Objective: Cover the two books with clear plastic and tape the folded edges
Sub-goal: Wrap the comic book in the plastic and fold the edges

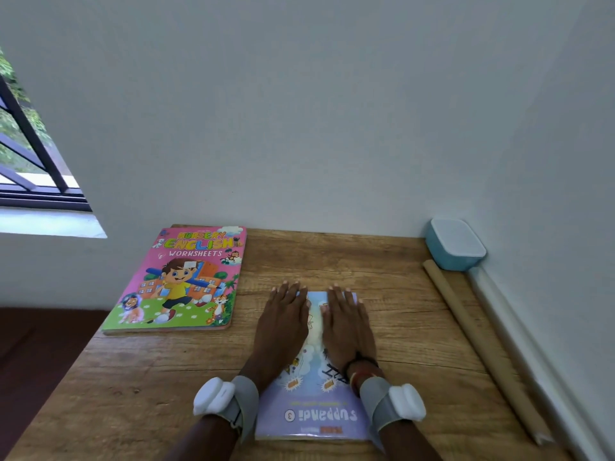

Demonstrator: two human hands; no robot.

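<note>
A pale, bare wall rises behind a wooden table pushed into a corner. At far left a window with dark bars shows green leaves outside, and a strip of dark red floor lies below it beside the table.

On the left part of the table a pink worksheet book lies flat and face up, its far edge near the wall, well apart from the hands.

In the middle, close to the person, the lilac Suppandi book lies flat with its title turned away from the viewer, so it reads upside down. The left hand rests palm down on the book's far left part, fingers straight and spread a little, the fingertips reaching past the far edge onto the wood. The right hand lies the same way on the far right part, just beside the left with a narrow strip of cover showing between them. Neither hand grasps anything; both press flat. Each wrist carries a grey band with a white pod, the left band and the right band; the right wrist also wears dark and red threads. Whether clear plastic already lies over this book cannot be told.

To the right, a brown roll lies lengthwise, and a pale roll lies beside it along the wall. A blue box with a white lid sits in the far corner, at the rolls' far ends.

Count: two books, two rolls, one box, two hands.
</note>
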